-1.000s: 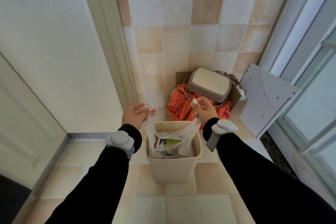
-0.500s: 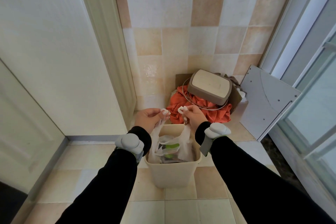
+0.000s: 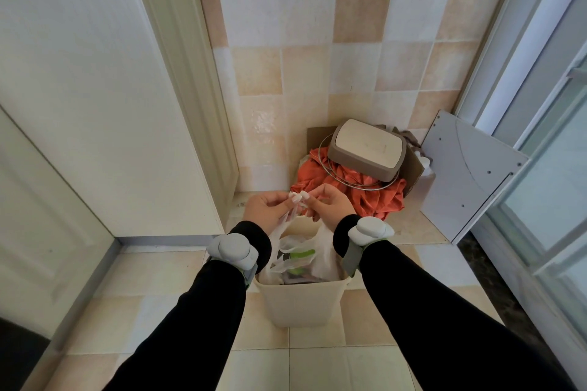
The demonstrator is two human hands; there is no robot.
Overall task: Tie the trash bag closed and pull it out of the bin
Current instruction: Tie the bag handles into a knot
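A small beige bin (image 3: pixel 300 301) stands on the tiled floor with a thin white trash bag (image 3: pixel 324 252) inside it. Green and dark rubbish shows through the plastic. My left hand (image 3: pixel 268 209) and my right hand (image 3: pixel 330 205) meet above the bin's far rim, fingertips touching. Each pinches one of the bag's handles, and the two handles are drawn together and pulled up between the hands. The bag's body still sits in the bin. Both wrists carry grey bands.
Behind the bin lies an orange cloth (image 3: pixel 365 190) with a wire loop and a beige-brown lid (image 3: pixel 367 149) on top. A grey panel (image 3: pixel 463 174) leans by the glass door at right. A white door frame (image 3: pixel 190 89) stands at left.
My hands moved from apart over the bin's two sides to touching at the centre, which brought the bag's two handles together and narrowed its mouth.
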